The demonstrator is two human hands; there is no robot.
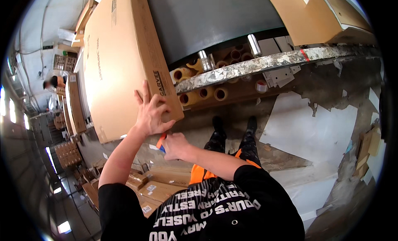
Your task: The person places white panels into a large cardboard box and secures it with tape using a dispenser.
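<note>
A long brown cardboard box lies ahead of me on the left, its near end jutting toward me. My left hand rests on the box near that end, fingers spread and holding nothing. Just below the box's near corner, my right hand is closed around a small orange-and-blue hand tool. The fist covers most of this tool, so its exact kind cannot be made out.
A dark conveyor belt runs beside the box, edged by a scuffed rail. Tape rolls sit on a shelf under it. Another box stands far right. Flat cartons lie at lower left; white sheets cover the floor. A person is far left.
</note>
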